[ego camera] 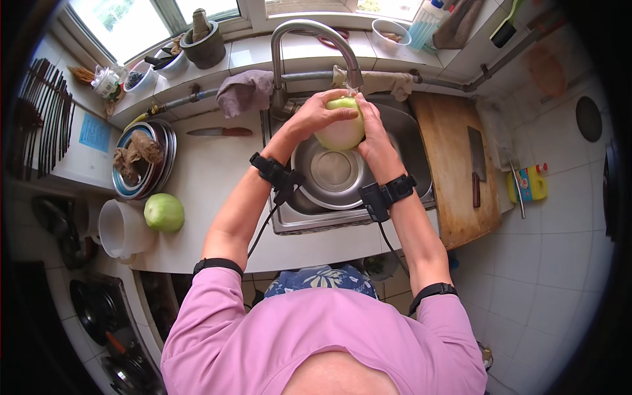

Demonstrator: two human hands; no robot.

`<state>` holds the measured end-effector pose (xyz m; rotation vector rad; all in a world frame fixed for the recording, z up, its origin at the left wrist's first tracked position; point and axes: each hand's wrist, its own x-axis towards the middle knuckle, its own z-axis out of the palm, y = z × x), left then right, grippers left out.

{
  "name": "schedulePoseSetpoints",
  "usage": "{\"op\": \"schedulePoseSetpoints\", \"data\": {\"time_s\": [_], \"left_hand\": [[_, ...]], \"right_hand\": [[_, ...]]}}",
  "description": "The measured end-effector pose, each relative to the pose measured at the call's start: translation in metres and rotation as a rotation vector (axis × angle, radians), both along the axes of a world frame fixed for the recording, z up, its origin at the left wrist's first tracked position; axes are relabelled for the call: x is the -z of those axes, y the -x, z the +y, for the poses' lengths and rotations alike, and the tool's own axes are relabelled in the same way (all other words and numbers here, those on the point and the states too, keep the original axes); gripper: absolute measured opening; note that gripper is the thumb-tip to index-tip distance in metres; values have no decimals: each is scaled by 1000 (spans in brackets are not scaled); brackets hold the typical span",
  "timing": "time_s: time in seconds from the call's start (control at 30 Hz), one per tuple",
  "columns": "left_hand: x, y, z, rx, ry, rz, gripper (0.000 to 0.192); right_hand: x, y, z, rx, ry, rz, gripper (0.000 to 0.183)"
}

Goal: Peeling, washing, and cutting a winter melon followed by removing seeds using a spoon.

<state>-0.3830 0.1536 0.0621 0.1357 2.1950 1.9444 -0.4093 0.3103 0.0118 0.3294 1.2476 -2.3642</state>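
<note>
Both hands hold a pale green kohlrabi (340, 133) right under the spout of a steel gooseneck faucet (354, 74). Water runs onto its top. My left hand (318, 113) grips it from the left, thumb across the front. Against its right side lies my right hand (376, 129), fingers near the stream. Below them a round metal basin (302, 170) sits inside the stainless steel sink (291, 226). A second green kohlrabi (164, 212) rests on the counter at the left, beside a translucent plastic pitcher (123, 229).
On the right, a cleaver (476, 153) lies on a wooden cutting board (444, 197) overlapping the sink's edge. A knife (219, 132) is on the left counter (212, 163), near stacked plates (168, 170) holding brown lumps. Cloths (245, 94) hang on the pipe behind. A stone mortar (203, 52) stands on the ledge.
</note>
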Motion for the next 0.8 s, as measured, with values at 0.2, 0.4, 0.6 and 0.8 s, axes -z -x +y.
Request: {"op": "schedulePoseSetpoints", "data": {"time_s": [0.2, 0.4, 0.6, 0.8], "left_hand": [[22, -7, -17, -133, -481, -141, 64], [28, -11, -12, -157, -779, -195, 68], [7, -14, 6, -164, -594, -211, 70], [9, -4, 4, -75, -73, -89, 89]], "right_hand": [[-70, -24, -6, -177, -311, 86, 84], [-69, -10, 10, -355, -632, 345, 87], [-45, -2, 19, -254, -363, 301, 90], [-11, -6, 13, -95, 137, 44, 84]]}}
